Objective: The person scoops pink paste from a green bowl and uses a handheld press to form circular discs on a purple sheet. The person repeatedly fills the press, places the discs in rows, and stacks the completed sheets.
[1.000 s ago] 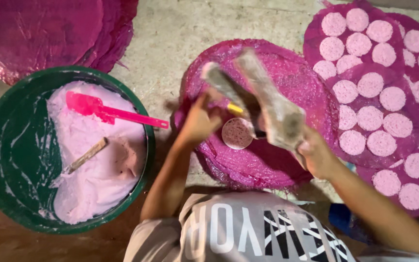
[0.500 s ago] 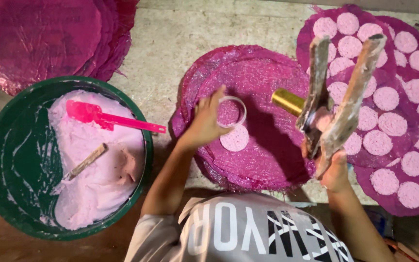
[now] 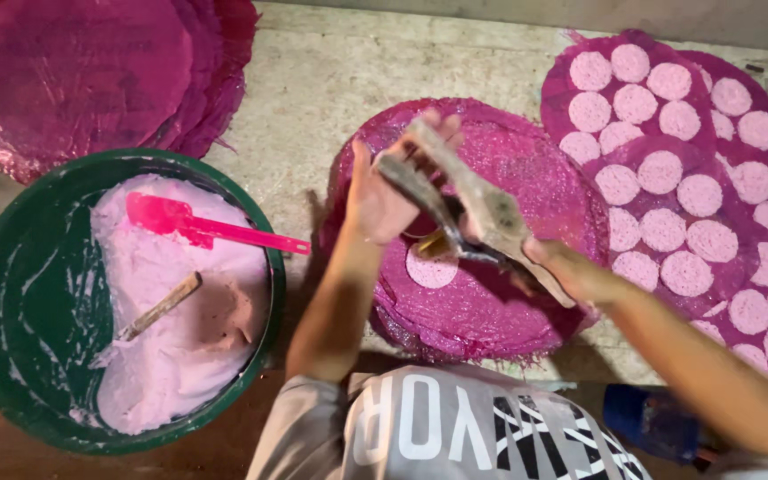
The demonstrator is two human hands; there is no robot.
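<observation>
The right hand [image 3: 555,260] is gripping a pair of batter-caked flat sticks [image 3: 464,200], holding them tilted above the round magenta mat [image 3: 508,302]. The left hand [image 3: 382,191] is reaching to the sticks' upper ends with fingers loosely curled; whether it is pinching them cannot be told. One pale pink disc [image 3: 430,268] is lying on the mat beneath the hands, and the green basin [image 3: 11,267] of pink batter is sitting to the left, holding a pink spatula [image 3: 206,228].

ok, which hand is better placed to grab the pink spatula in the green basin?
Likely left. The left hand is nearer the pink spatula in the green basin; the right hand is farther off, its grip full with two flat sticks.
</observation>
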